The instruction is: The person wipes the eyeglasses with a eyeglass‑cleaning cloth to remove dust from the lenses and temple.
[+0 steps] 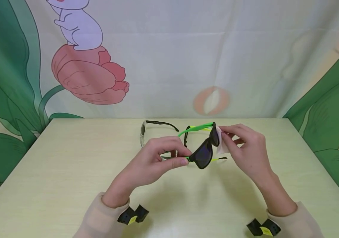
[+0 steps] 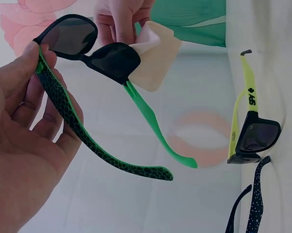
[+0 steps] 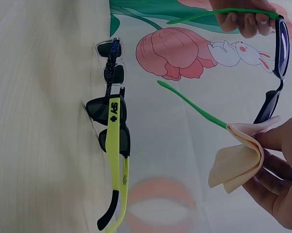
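Black sunglasses (image 1: 203, 154) with green temples are held up above the table, tilted, temples unfolded. My left hand (image 1: 157, 158) pinches them near one hinge, thumb and fingers on the temple's front end; a dark scale pattern covers that temple (image 2: 82, 131) in the left wrist view. With thumb and fingers, my right hand (image 1: 248, 150) pinches a pale folded cloth (image 3: 238, 162) round the other lens's outer edge. In the head view most of the cloth is hidden behind the fingers and lens.
Behind the hands on the table (image 1: 68, 158) stand yellow-templed black sunglasses (image 3: 115, 145) marked SPY. Next to them are clear-framed sunglasses (image 1: 142, 132) with dark speckled temples. A printed curtain (image 1: 169, 59) hangs at the table's far edge.
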The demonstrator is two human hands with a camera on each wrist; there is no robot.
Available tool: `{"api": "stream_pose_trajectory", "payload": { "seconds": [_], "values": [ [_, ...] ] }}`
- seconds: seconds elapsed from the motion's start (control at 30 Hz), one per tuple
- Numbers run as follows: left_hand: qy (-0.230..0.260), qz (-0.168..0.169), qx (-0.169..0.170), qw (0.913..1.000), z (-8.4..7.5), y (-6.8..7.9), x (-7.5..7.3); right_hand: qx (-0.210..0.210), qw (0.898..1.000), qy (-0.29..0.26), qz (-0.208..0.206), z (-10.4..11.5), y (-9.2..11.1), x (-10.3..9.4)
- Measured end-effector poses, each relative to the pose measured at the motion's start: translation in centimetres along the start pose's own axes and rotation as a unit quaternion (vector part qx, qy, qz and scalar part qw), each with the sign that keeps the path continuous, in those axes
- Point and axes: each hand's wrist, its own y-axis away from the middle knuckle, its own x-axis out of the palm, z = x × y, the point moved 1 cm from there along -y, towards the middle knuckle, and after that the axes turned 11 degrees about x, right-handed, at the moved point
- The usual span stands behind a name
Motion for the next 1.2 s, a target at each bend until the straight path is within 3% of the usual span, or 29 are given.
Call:
{"api": "stream_pose_trajectory", "payload": {
  "seconds": [0.33, 0.5, 0.7, 0.87, 1.2],
  "values": [
    [0.005, 0.012, 0.006, 0.9999, 0.1, 0.3, -0.4, 0.003, 1.0, -0.004, 0.007, 0.1, 0.0, -0.2],
    [-0.026, 0.013, 0.029, 0.9991, 0.3, 0.2, -0.4, -0.028, 0.999, -0.03, 0.025, 0.8, 0.2, 0.1],
    [-0.057, 0.023, 0.043, 0.9972, 0.6, 0.4, -0.3, -0.044, 0.998, -0.041, 0.02, 1.3, 0.4, 0.3],
    [-0.07, 0.04, 0.048, 0.9956, 0.7, 0.4, -0.3, -0.041, 0.998, -0.033, 0.022, 1.2, 0.3, 0.1],
    [-0.046, 0.074, 0.08, 0.993, 0.3, 0.2, -0.4, -0.029, 0.999, 0.01, 0.016, 0.1, -0.1, -0.4]
  ]
}}
